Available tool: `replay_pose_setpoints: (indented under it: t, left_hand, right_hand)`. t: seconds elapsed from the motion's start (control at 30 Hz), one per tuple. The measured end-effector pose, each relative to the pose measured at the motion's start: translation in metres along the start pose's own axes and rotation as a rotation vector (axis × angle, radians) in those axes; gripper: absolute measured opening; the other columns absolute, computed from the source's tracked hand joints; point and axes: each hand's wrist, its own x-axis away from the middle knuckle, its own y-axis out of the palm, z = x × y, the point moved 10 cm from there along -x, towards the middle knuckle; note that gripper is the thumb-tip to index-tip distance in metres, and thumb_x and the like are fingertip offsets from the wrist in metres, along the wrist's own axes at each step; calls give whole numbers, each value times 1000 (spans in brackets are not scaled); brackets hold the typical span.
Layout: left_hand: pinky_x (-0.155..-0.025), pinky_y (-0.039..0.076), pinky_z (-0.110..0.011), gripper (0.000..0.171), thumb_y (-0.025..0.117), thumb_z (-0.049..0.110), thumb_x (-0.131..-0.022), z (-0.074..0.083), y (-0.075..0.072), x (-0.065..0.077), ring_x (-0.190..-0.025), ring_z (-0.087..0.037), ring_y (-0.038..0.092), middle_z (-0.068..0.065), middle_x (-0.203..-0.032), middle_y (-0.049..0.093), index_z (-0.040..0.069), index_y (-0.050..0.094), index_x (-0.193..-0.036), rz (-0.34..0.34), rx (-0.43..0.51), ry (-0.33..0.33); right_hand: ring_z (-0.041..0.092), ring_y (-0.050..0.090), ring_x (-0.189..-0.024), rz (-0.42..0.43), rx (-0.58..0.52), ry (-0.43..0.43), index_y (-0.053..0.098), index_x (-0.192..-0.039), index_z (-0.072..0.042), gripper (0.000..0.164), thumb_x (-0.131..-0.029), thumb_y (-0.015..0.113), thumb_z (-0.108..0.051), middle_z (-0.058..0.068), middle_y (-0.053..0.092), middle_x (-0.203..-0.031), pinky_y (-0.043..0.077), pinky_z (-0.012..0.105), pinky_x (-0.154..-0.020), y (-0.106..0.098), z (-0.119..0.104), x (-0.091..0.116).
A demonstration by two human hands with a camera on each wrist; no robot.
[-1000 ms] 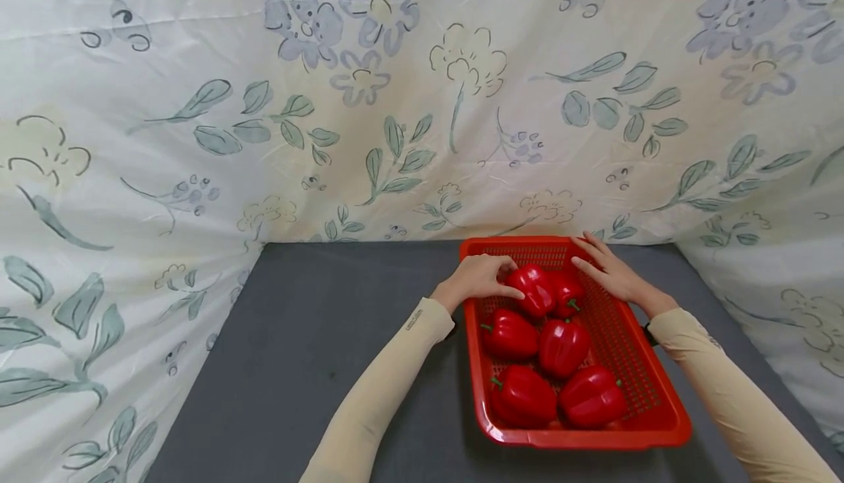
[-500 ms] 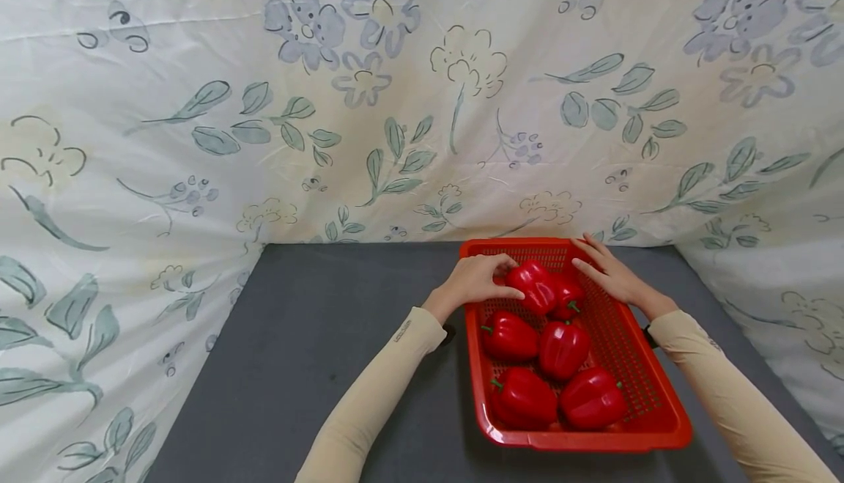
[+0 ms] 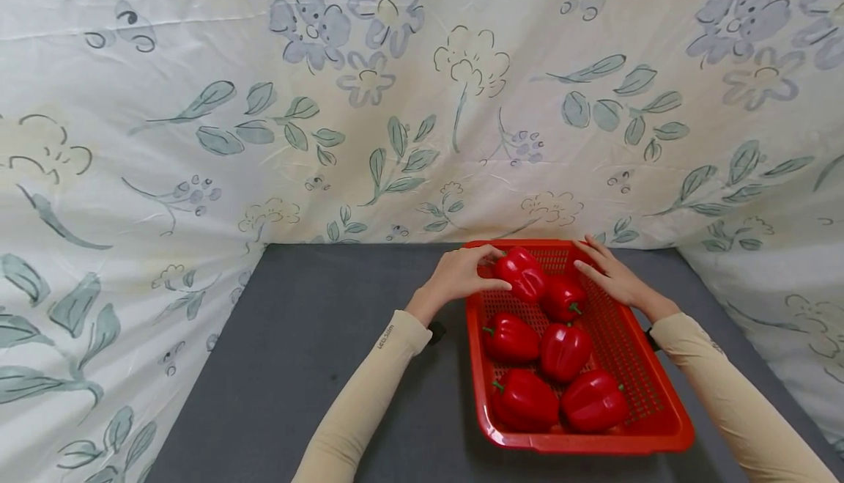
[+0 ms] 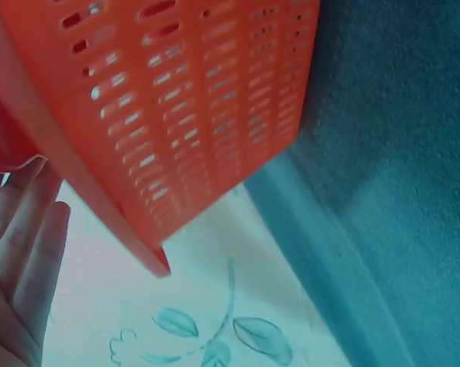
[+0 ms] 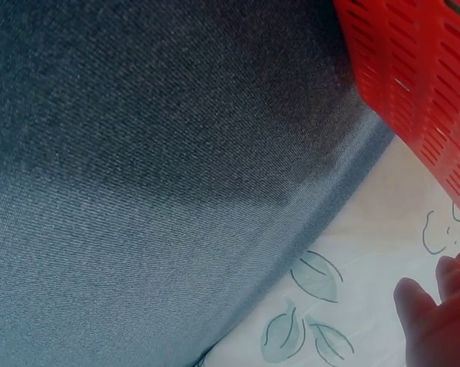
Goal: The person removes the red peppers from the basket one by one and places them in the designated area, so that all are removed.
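My left hand [image 3: 460,275] grips a red bell pepper [image 3: 521,275] between thumb and fingers, raised over the far left corner of a red plastic basket [image 3: 480,404]. In the left wrist view the fingers [image 4: 21,229] reach up to the pepper [image 4: 4,134] beside the basket's rim. My right hand [image 3: 616,278] rests on the far right rim, fingers extended and thumb over the inside. Under and beside the held pepper lies another bell pepper [image 3: 563,298]. Several more, such as a front one [image 3: 524,400], lie in the basket with green stems showing.
The basket stands on the right half of a dark grey table [image 3: 343,329]. A flowered cloth [image 3: 395,102] hangs behind the table and along both sides. Bare table surface extends left of the basket.
My left hand has moved left and slightly up with the bell pepper, drawing it off the one beside it. The right hand has stayed on the rim.
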Motion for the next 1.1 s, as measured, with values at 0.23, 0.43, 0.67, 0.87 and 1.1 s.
replay_pose_setpoints:
  t: [0.23, 0.43, 0.67, 0.87, 1.1]
  left_hand:
    - [-84, 50, -27, 59, 67, 59, -73, -6, -18, 10, -98, -7, 63, 9, -113, 65, 25, 57, -120, 69, 35, -3]
    - [-79, 52, -26, 57, 68, 58, -73, -17, -30, 21, -96, -12, 64, 8, -111, 66, 24, 58, -119, 119, 83, -32]
    - [-82, 53, -28, 54, 70, 54, -74, -32, -43, 34, -94, -8, 64, 6, -109, 67, 22, 59, -117, 177, 138, -40]
    - [-81, 53, -31, 53, 73, 50, -73, -47, -55, 46, -93, -13, 65, 4, -107, 68, 21, 60, -115, 224, 172, -76]
    - [-81, 54, -34, 54, 72, 54, -72, -67, -63, 63, -91, -13, 65, 4, -106, 68, 23, 61, -115, 264, 190, -162]
  right_hand:
    - [49, 8, -136, -5, 0, 7, 16, -149, -15, 65, -97, 41, -44, 20, 1, -154, 14, 71, -98, 1, 2, 1]
    - [49, 8, -136, -8, 0, 9, 16, -149, -13, 66, -97, 40, -45, 19, 0, -154, 14, 71, -97, 3, 4, 1]
    - [49, 8, -136, -5, -7, 10, 17, -149, -13, 66, -96, 41, -45, 19, 1, -154, 14, 71, -98, 1, 2, 1]
    - [48, 7, -137, 1, -13, 0, 17, -149, -13, 65, -97, 40, -44, 16, -1, -155, 13, 71, -98, 0, 2, -1]
    - [47, 7, -137, 5, -9, -11, 18, -149, -12, 64, -97, 40, -43, 16, -1, -155, 14, 71, -98, 0, 3, -2]
